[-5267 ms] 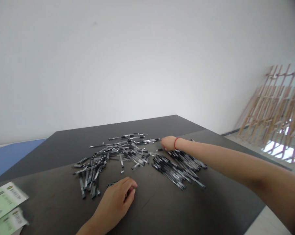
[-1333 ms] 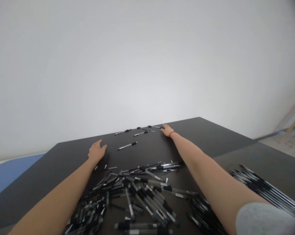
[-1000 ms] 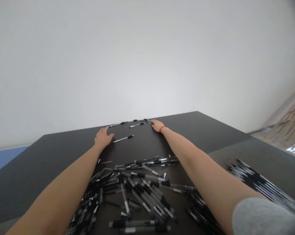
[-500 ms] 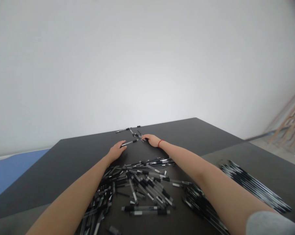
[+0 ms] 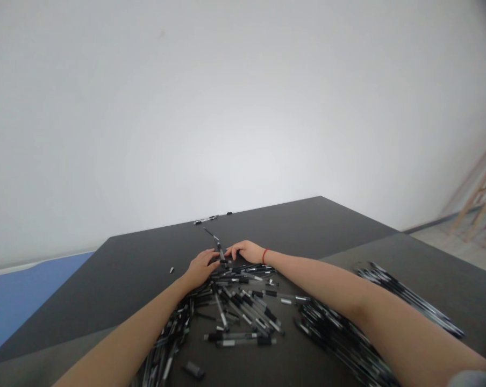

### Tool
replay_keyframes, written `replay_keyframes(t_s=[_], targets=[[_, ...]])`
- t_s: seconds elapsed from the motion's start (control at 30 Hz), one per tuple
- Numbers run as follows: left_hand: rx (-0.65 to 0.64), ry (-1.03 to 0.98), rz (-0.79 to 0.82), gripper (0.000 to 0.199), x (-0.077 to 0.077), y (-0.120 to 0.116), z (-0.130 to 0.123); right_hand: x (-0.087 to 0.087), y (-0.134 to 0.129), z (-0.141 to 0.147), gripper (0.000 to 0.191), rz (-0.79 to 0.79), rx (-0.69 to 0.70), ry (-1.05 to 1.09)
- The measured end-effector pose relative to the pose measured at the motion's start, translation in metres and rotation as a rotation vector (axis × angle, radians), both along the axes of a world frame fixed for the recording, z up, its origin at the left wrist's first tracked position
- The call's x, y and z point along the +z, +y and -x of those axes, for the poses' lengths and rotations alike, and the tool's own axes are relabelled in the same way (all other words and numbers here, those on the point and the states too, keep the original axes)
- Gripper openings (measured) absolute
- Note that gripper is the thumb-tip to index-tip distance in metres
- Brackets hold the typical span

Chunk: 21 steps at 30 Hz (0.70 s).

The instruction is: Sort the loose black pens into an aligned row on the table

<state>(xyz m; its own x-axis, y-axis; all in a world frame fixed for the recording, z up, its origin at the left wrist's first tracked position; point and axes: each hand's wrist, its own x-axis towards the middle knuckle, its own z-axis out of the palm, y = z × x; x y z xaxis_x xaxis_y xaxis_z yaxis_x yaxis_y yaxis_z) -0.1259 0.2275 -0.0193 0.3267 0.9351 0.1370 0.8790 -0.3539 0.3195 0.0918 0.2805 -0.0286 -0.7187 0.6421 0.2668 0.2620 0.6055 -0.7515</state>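
My left hand point(image 5: 202, 267) rests at the far left side of a loose pile of pens point(image 5: 243, 306), fingers apart, beside a few pens. Just right of it, my right hand point(image 5: 243, 251), with a red band at the wrist, lies at the back of the pile, its fingers spread and touching the table. Between the two hands a clear pen point(image 5: 220, 250) with dark parts lies at a slant. Two pens point(image 5: 238, 341) lie side by side at the front of the pile. No pen shows clearly gripped in either hand.
A row of pens point(image 5: 416, 301) lies on the right, and a denser bundle point(image 5: 340, 338) is partly under my right arm. A few pens point(image 5: 211, 219) lie along the dark table's point(image 5: 299, 226) back edge. A loose cap point(image 5: 193, 369) is near the front.
Both hands have come nearer, to the back of the pile, and several pens from farther back have shifted toward it. My left hand no longer has the pen at its fingertips.
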Motion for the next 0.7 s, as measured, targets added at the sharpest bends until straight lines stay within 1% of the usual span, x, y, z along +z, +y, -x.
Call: replay_keyframes(t_s=[0.2,0.33,0.4,0.47,0.53,0.6,0.63,0.67,0.7], targets=[[-0.074,-0.003,0.027,0.035,0.006,-0.050,-0.009,0.008,-0.036,-0.002,0.034,0.073,0.115,0.008],[-0.101,-0.004,0.015,0.032,0.014,-0.079,-0.015,0.017,-0.058,-0.007,0.031,0.068,0.156,-0.032],[-0.115,-0.004,0.011,0.026,0.020,-0.085,-0.015,0.024,-0.060,-0.009,0.031,0.049,0.149,-0.070],[-0.097,0.001,0.007,0.020,0.027,-0.079,-0.010,0.031,-0.051,-0.010,0.031,0.017,0.104,-0.113],[-0.018,0.017,-0.009,0.019,0.034,-0.060,-0.003,0.039,-0.032,-0.009,0.031,-0.022,0.012,-0.156],[0.077,0.041,-0.020,0.018,0.042,-0.030,0.005,0.048,-0.005,-0.005,0.027,-0.055,-0.114,-0.207],[0.117,0.057,-0.016,0.021,0.046,-0.012,0.009,0.051,0.009,-0.002,0.021,-0.064,-0.173,-0.237],[0.159,0.075,-0.009,0.027,0.050,0.005,0.013,0.055,0.023,0.001,0.016,-0.070,-0.229,-0.268],[0.200,0.094,0.000,0.030,0.055,0.022,0.016,0.058,0.035,0.004,0.018,-0.072,-0.273,-0.299]])
